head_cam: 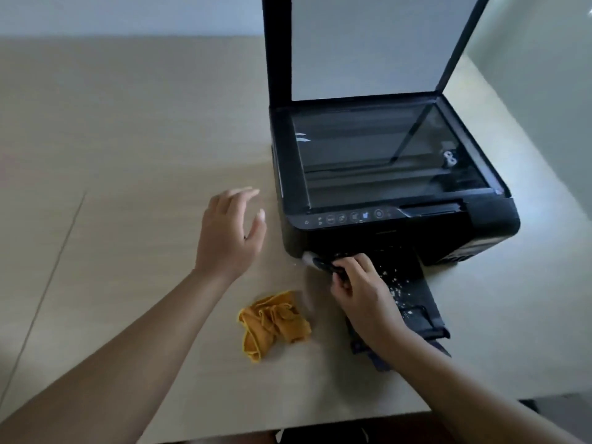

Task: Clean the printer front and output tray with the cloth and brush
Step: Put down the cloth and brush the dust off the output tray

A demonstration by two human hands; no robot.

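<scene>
On the table (128,123) sits a black printer (490,219), its crumb-speckled output tray (416,302) extended. The left hand (227,232) hovers beside it, fingers loosely spread. The right hand (362,293), near the crumpled orange cloth (272,322), grips the brush (323,264) at the printer's lower front.

The printer (474,232) is sitting on the right part of the counter (128,155), its lid (368,46) standing upright behind the scanner glass (384,155). The control panel (346,216) is running along the front edge, before the glass. The output tray (416,302) is sticking out from the printer's front toward the person, with specks (397,283) lying on it. The right hand (362,290) is gripping the brush (320,262) at the tray's left, against the printer's lower front. The cloth (272,325) is lying on the counter left of the tray. The left hand (227,238) is hovering behind the cloth, left of the printer.
</scene>
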